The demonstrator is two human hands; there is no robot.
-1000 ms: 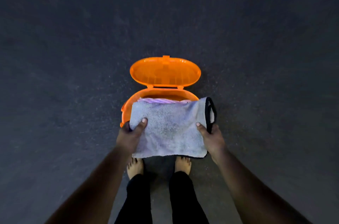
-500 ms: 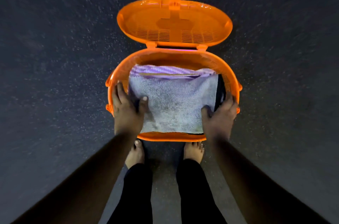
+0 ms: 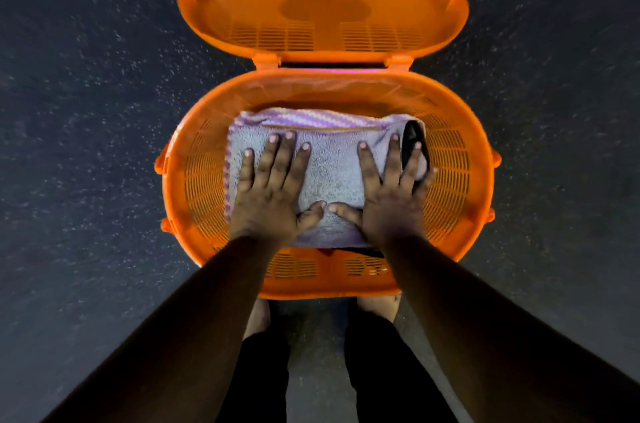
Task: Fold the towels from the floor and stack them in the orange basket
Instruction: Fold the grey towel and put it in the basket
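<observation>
Towel (image 3: 332,176), folded, soft and light, lies on the stack inside the orange basket (image 3: 446,103) under your flat, open left hand (image 3: 273,194) and right hand (image 3: 391,197), so it likely slumps unless you lift by its left and right folded edges.
</observation>
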